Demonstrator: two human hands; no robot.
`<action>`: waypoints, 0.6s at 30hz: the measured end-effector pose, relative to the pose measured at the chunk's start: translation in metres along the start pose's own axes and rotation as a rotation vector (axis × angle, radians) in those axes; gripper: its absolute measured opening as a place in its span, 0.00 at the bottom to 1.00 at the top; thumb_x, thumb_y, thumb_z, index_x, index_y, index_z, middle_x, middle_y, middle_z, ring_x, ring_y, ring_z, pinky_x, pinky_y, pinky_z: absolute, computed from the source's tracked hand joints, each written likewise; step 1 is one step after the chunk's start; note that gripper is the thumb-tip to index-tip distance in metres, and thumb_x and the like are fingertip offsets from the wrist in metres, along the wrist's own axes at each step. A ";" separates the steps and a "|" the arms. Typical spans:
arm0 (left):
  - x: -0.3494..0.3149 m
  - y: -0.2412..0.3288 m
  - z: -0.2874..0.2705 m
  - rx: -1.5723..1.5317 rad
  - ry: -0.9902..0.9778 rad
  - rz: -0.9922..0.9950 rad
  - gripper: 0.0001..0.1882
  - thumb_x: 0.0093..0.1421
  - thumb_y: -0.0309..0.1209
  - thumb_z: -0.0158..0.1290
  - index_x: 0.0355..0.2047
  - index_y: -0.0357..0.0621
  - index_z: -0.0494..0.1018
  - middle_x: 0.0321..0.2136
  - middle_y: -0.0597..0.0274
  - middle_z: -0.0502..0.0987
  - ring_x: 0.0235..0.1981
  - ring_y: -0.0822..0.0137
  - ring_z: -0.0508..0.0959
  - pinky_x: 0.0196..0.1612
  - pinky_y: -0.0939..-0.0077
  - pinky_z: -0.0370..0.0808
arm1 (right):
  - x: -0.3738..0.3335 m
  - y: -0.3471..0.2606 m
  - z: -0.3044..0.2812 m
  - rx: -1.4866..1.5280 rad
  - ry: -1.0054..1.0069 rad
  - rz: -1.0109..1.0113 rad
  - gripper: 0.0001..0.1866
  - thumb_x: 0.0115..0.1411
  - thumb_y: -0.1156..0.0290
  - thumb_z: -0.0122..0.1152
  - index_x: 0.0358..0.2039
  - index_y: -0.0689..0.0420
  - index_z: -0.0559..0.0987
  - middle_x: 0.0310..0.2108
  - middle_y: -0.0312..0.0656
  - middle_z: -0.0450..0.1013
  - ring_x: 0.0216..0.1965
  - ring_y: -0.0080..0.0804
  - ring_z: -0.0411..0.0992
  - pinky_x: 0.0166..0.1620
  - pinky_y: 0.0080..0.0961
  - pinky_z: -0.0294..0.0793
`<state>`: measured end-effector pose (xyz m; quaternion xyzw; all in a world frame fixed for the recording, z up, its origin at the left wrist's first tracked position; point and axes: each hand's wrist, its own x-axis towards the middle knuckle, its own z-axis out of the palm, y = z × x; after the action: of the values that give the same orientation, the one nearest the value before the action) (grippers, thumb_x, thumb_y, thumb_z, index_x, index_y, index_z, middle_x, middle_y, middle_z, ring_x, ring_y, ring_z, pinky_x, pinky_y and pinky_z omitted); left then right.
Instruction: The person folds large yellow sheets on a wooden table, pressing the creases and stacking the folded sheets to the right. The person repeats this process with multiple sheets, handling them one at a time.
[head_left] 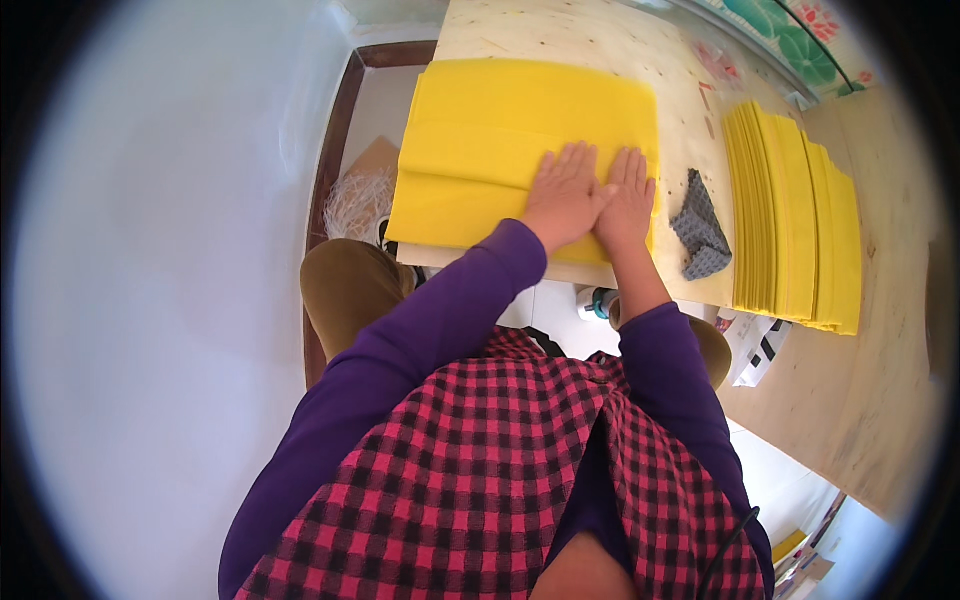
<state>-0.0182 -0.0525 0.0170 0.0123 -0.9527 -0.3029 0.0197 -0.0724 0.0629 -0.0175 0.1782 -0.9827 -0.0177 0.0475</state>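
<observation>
A folded yellow cloth (470, 130) lies on the wooden table in front of me, with a fold line running across it. My left hand (565, 200) presses flat on its right part, fingers stretched out and pointing away from me. Right beside it, my right hand (628, 200) also lies flat on the cloth near its right edge. The two hands touch at the thumbs. Neither hand grips anything. A crumpled grey textured cloth (703, 230) sits on the table to the right of my right hand.
At the right stands a stack of folded yellow cloths (790, 220) on the wooden table (540, 30). A white wall (170, 250) borders the left side. White shredded strands (358, 208) and brown cardboard lie on the floor left of the table. A white bag (757, 350) shows below the stack.
</observation>
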 end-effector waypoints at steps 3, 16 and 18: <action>-0.008 -0.033 -0.007 0.194 0.032 -0.088 0.35 0.67 0.53 0.34 0.67 0.44 0.50 0.68 0.53 0.48 0.70 0.57 0.45 0.68 0.53 0.40 | 0.001 -0.005 -0.006 0.078 -0.035 0.041 0.42 0.65 0.43 0.35 0.67 0.63 0.47 0.70 0.50 0.42 0.71 0.40 0.38 0.69 0.41 0.35; -0.040 -0.121 -0.056 0.444 0.188 -0.293 0.39 0.63 0.55 0.40 0.67 0.44 0.50 0.68 0.54 0.48 0.70 0.57 0.45 0.68 0.50 0.40 | 0.007 -0.023 -0.028 0.063 -0.097 -0.026 0.42 0.65 0.42 0.36 0.67 0.63 0.48 0.70 0.51 0.42 0.71 0.40 0.38 0.69 0.43 0.37; -0.041 -0.121 -0.056 0.474 0.193 -0.286 0.38 0.64 0.54 0.39 0.67 0.44 0.51 0.68 0.53 0.49 0.69 0.57 0.47 0.67 0.48 0.42 | 0.007 -0.049 -0.028 0.091 -0.115 -0.117 0.42 0.65 0.42 0.36 0.67 0.62 0.48 0.70 0.50 0.41 0.71 0.40 0.37 0.69 0.43 0.36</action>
<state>0.0264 -0.1819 -0.0086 0.1796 -0.9792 -0.0692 0.0638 -0.0594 0.0141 0.0087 0.2362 -0.9714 0.0139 -0.0181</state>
